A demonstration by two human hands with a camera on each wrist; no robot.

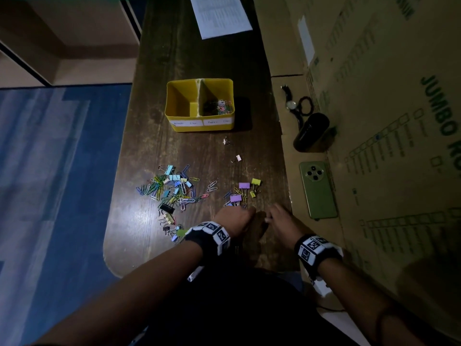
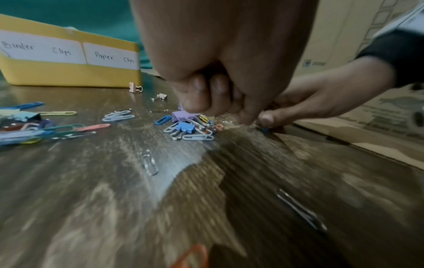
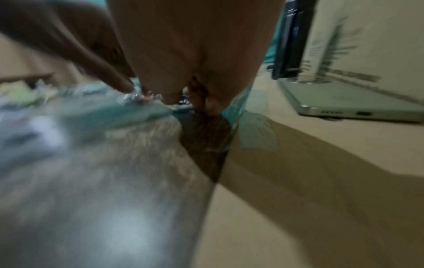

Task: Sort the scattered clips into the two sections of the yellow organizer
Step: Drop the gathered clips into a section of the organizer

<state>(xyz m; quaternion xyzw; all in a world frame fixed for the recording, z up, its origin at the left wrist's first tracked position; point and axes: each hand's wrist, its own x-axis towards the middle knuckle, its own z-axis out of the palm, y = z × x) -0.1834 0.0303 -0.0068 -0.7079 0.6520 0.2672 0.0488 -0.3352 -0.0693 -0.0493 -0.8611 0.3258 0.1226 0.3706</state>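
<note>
Both hands sit low at the near edge of the table (image 1: pixel 154 146), side by side and nearly touching. The left hand (image 1: pixel 234 217) is curled, fingertips (image 2: pixel 197 101) pressed down at the near edge of a small heap of clips (image 2: pixel 190 128); whether it actually holds a clip cannot be told. The right hand (image 1: pixel 279 217) has thumb and fingers drawn together low on the table's right edge, with a small blue clip (image 2: pixel 265 130) at its fingertips; the right wrist view is too blurred to confirm a firm pinch.

Just beyond the hands lie 2 purple binder clips (image 1: pixel 244 185) and a yellow-green one (image 1: pixel 256 181) among loose paper clips. To the left, well apart, a larger mixed scatter (image 1: pixel 172 188) holds coloured paper clips, pale blue binder clips and 1 black binder clip (image 1: pixel 167 208). 2 small pale binder clips (image 1: pixel 238 158) lie singly between the heaps and the organizer (image 1: pixel 199 126).

The organizer stands upright mid-table, divided into 2 sections labelled "Binder Clips" on the left and "Paper Clips" on the right. The right section holds a pile of coloured paper clips (image 1: pixel 220 106). The left section's contents cannot be made out.

On cardboard (image 1: pixel 374 121) to the right lie a green phone (image 1: pixel 318 191), a dark case (image 1: pixel 311 132) and a watch (image 1: pixel 290 104). A printed sheet (image 1: pixel 219 13) lies at the far end.
</note>
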